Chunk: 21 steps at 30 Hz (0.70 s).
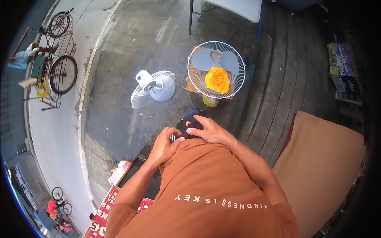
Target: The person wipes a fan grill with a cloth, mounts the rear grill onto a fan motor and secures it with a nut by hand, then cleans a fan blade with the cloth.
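Observation:
My left hand [166,146] is at my waist, its fingers bent and closed on dark cloth [183,126] beside the hem of the orange-brown shirt [214,178]. Opposite it, my right hand [209,130] has its thumb and fingers closed around the other side of that cloth. White stripes show by the left fingertips. Ahead on the ground stands a small white fan [162,88]. To its right a round fan cage [191,67] with grey blades lies face up, and a crumpled orange cloth [217,80] rests on it.
A white table [242,8] stands at the top. At the right are a brown padded surface [317,170] and printed boxes [342,59]. A red printed sheet [104,210] lies lower left. On the road are a person by a cargo tricycle [63,74] and people near a bicycle [58,193].

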Available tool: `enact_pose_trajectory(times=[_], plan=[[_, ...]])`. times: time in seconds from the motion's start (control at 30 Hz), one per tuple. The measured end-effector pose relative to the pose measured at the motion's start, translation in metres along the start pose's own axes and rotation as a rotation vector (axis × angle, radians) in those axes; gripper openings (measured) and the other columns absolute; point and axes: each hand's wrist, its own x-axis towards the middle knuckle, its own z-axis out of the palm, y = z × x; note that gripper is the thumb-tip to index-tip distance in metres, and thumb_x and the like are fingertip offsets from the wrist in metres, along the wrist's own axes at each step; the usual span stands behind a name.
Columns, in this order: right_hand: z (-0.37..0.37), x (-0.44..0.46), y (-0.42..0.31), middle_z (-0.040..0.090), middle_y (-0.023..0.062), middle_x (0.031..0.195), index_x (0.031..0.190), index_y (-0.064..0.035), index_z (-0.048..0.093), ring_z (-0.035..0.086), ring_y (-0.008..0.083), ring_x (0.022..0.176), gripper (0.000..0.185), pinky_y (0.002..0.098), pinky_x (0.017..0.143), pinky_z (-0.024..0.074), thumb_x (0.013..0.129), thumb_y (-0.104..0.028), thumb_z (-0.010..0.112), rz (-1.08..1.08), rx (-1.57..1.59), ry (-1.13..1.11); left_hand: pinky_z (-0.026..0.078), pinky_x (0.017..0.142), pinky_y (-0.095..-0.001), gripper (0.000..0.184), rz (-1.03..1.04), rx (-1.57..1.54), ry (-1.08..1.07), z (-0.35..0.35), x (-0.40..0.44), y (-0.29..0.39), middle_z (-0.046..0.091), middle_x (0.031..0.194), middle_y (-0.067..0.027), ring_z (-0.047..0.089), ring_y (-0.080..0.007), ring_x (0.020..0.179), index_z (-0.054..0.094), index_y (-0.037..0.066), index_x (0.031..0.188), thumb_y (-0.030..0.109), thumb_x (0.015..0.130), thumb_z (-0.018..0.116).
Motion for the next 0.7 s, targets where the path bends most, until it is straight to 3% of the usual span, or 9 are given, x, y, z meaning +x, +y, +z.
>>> enact_pose_trajectory(times=[0.17, 0.27, 0.37, 0.5, 0.6, 0.7], plan=[[-0.006, -0.006, -0.008, 0.069, 0.0187, 0.101, 0.12, 0.0035, 0.063, 0.064, 0.0219, 0.093, 0.05, 0.0358, 0.086, 0.0507, 0.094, -0.038, 0.075, -0.03, -0.034, -0.031, 0.051, 0.078, -0.0367, 0.026, 0.032, 0.039, 0.101, 0.002, 0.0, 0.007, 0.067, 0.089, -0.0106, 0.06, -0.0204, 0.077, 0.068, -0.002, 0.098, 0.02, 0.089, 0.08], [-0.007, -0.011, -0.012, 0.07, 0.0186, 0.102, 0.12, 0.0037, 0.064, 0.065, 0.0222, 0.092, 0.049, 0.0363, 0.087, 0.0512, 0.093, -0.035, 0.077, -0.093, -0.061, -0.044, 0.048, 0.07, -0.0327, 0.023, 0.043, -0.023, 0.024, 0.0, 0.004, 0.008, 0.061, 0.077, -0.0038, 0.053, -0.0145, 0.071, 0.064, 0.001, 0.093, 0.021, 0.093, 0.075], [-0.01, -0.012, -0.016, 0.07, 0.0179, 0.102, 0.119, 0.0041, 0.064, 0.064, 0.0208, 0.092, 0.048, 0.0363, 0.086, 0.0518, 0.092, -0.033, 0.078, -0.107, -0.077, -0.078, 0.042, 0.064, -0.0286, 0.021, -0.209, -0.355, -0.269, -0.017, 0.014, 0.02, 0.057, 0.077, 0.0025, 0.05, -0.0084, 0.071, 0.061, 0.006, 0.089, 0.024, 0.098, 0.068], [-0.006, -0.017, -0.012, 0.069, 0.0144, 0.1, 0.118, 0.0036, 0.064, 0.063, 0.0168, 0.091, 0.046, 0.0346, 0.084, 0.0522, 0.093, -0.033, 0.078, -0.022, 0.011, -0.088, 0.036, 0.06, -0.0229, 0.017, -0.257, -0.76, -0.404, -0.011, 0.024, -0.005, 0.053, 0.076, 0.0064, 0.044, -0.0043, 0.067, 0.059, 0.011, 0.088, 0.023, 0.1, 0.061], [0.001, -0.018, -0.009, 0.068, 0.0099, 0.094, 0.117, 0.0023, 0.065, 0.062, 0.0144, 0.089, 0.045, 0.0333, 0.081, 0.0521, 0.094, -0.034, 0.078, -0.056, 0.143, -0.049, 0.035, 0.057, -0.0216, 0.016, -0.452, -0.814, -0.328, -0.014, 0.018, 0.009, 0.052, 0.076, 0.0067, 0.042, -0.0043, 0.063, 0.059, 0.011, 0.088, 0.023, 0.099, 0.061], [0.005, -0.018, -0.012, 0.067, 0.0072, 0.09, 0.112, 0.0011, 0.067, 0.061, 0.0143, 0.086, 0.041, 0.033, 0.079, 0.0519, 0.093, -0.034, 0.079, -0.018, 0.189, -0.026, 0.039, 0.058, -0.0221, 0.014, -0.426, -0.773, -0.413, -0.021, 0.03, -0.01, 0.053, 0.077, 0.0059, 0.045, -0.0049, 0.062, 0.061, 0.012, 0.091, 0.023, 0.098, 0.063]])
